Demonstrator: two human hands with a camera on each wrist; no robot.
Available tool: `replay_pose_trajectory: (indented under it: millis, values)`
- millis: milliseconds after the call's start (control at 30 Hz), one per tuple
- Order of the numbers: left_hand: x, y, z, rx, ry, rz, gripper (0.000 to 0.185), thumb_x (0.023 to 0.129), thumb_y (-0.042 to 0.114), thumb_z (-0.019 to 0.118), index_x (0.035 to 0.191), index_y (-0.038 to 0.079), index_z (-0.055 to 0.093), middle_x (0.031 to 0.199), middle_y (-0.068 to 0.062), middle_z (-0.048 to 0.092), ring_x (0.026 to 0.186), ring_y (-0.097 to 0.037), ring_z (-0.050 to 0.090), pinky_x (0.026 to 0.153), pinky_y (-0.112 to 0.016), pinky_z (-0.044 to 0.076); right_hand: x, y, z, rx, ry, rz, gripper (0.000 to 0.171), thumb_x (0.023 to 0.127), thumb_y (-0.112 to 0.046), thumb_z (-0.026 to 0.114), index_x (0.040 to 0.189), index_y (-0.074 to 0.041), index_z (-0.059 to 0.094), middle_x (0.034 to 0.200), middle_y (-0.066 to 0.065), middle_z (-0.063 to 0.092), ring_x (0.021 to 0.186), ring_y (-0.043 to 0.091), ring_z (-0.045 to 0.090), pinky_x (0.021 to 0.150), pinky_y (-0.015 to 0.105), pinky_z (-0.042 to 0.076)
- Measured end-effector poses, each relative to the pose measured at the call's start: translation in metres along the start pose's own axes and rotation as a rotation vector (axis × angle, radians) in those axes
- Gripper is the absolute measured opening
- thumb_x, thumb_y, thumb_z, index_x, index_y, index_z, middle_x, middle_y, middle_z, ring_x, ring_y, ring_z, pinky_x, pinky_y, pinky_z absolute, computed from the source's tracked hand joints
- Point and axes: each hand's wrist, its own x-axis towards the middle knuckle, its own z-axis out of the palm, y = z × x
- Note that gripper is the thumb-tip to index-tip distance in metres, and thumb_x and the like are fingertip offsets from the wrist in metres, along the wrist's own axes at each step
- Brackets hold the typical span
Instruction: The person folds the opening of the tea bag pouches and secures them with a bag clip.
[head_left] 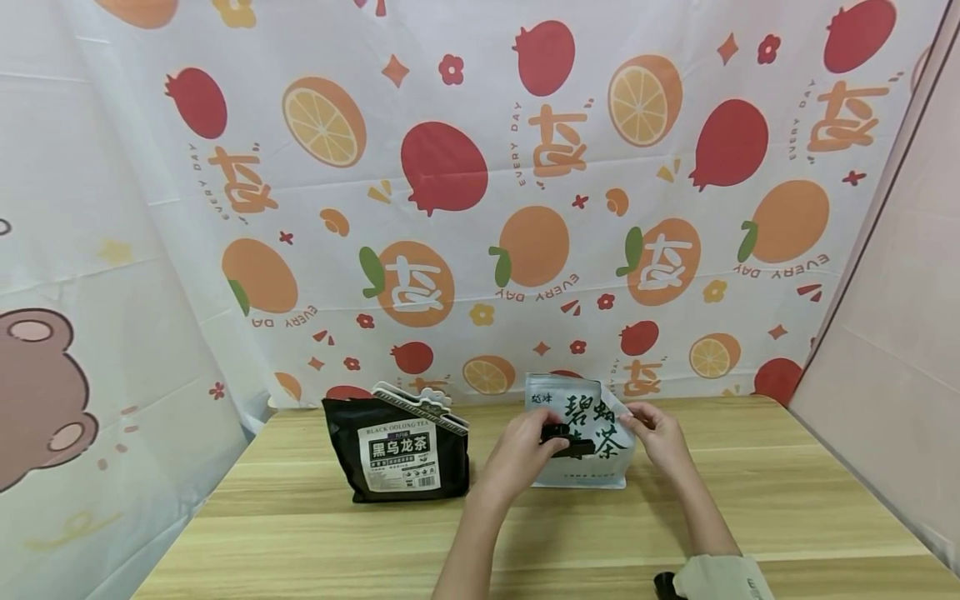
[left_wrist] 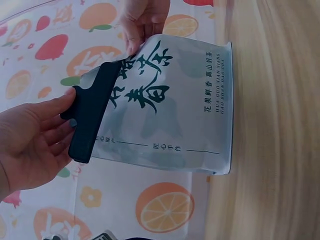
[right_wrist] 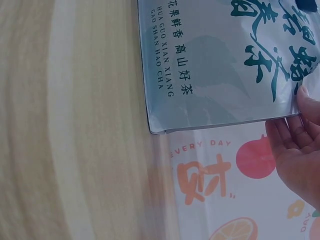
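— Hands first, closest to us: the left hand (head_left: pixel 521 450) has its fingers curled round a dark bag clip (left_wrist: pixel 92 116), and the right hand (head_left: pixel 660 433) pinches the upper corner of the pale tea pouch (head_left: pixel 581 433).

— Where's the pouch sitting?

— Upright on the table (head_left: pixel 525 533), about the middle, leaning a little toward the back. The clip lies across its upper left part; whether its jaws actually bite the pouch, I can't tell from here.

— So what would make this go well?

— I'd say keep the right-hand pinch firm so the pouch top stays flat and taut, and bring the clip square across the folded edge, not slanted. A crooked bite would likely leave a corner gaping.

— Anything in the way?

— Not much. A black oolong tea bag (head_left: pixel 401 450) stands just left of the left hand, near enough for an elbow or wrist to tip it. Behind everything hangs the fruit-print cloth (head_left: pixel 480 183), well clear of the work.
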Motion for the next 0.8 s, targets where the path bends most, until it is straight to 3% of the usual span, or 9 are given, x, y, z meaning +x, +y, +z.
replay_pose_trajectory:
  millis: [267,500,800]
  values:
    - [0.009,0.011,-0.003,0.044,0.059,0.032,0.022,0.084,0.015,0.069,0.102,0.006,0.062,0.098,-0.003,0.061,0.093,-0.017,0.056,0.079,-0.031,0.046,-0.001,0.0,0.0,-0.003,0.001,-0.009,0.017,0.089,-0.005,0.059,0.101,0.007,0.062,0.094,0.015,0.062,0.079,0.011,0.054,0.066,0.019,0.046]
    - [0.016,0.024,-0.008,0.148,0.054,0.071,0.023,0.083,0.016,0.069,0.104,0.007,0.064,0.101,-0.002,0.062,0.098,-0.018,0.056,0.083,-0.031,0.045,0.0,0.001,0.0,0.001,0.004,-0.01,0.017,0.09,-0.006,0.059,0.1,0.006,0.063,0.093,0.015,0.062,0.079,0.012,0.054,0.066,0.021,0.047]
    - [0.033,0.027,-0.014,0.202,0.055,0.124,0.025,0.083,0.017,0.069,0.105,0.006,0.066,0.103,-0.005,0.063,0.098,-0.019,0.057,0.083,-0.029,0.045,0.0,0.002,0.0,0.015,0.014,-0.014,0.018,0.088,-0.004,0.06,0.101,0.008,0.062,0.093,0.015,0.062,0.078,0.008,0.054,0.066,0.02,0.046]
